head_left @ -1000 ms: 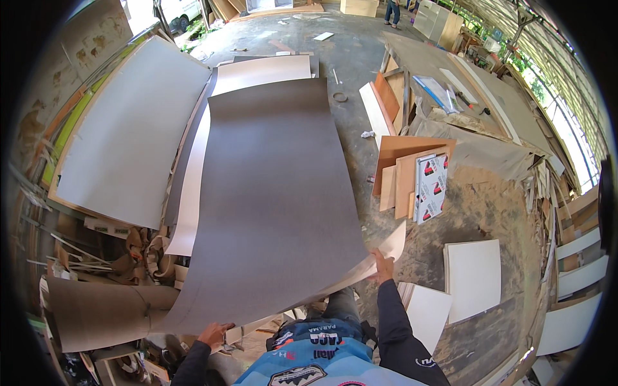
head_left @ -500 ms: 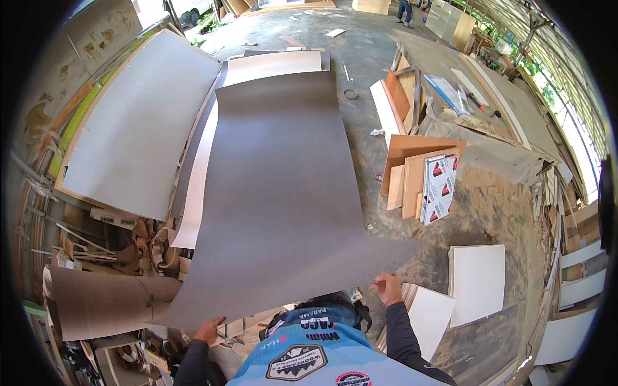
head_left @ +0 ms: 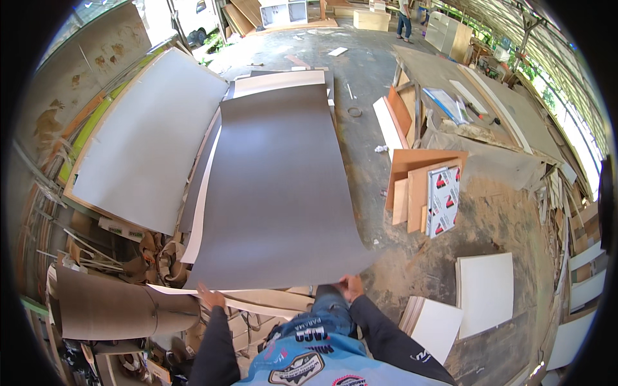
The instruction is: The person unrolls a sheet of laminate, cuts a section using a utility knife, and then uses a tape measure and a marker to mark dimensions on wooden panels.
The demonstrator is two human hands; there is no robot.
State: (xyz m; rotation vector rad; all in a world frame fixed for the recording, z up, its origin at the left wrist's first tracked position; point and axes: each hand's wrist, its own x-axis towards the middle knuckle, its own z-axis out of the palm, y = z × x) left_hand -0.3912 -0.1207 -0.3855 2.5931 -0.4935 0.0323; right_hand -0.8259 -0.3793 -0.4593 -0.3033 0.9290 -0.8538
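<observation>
A large dark grey flexible sheet (head_left: 277,186) stretches away from me, its near edge curling up in front of my body. My left hand (head_left: 211,298) pinches it at the near left corner, fingers slightly blurred. On the right part of the same edge, my right hand (head_left: 351,288) is closed on the sheet, thumb side up. Beneath it lie pale sheets (head_left: 277,82), showing along the far end and the left side. A rolled brown sheet (head_left: 122,305) tied with a cord rests left of my left hand.
A big white panel (head_left: 145,141) leans at the left. To the right stand several upright board pieces (head_left: 412,186) and a covered workbench (head_left: 489,128) with tools. White boards (head_left: 486,289) lie near my right arm. A person (head_left: 404,22) stands far back.
Both hands have moved forward, away from my body, and the right one has come inward. The sheet's near edge has shifted away with them, its left corner no longer overlapping the roll.
</observation>
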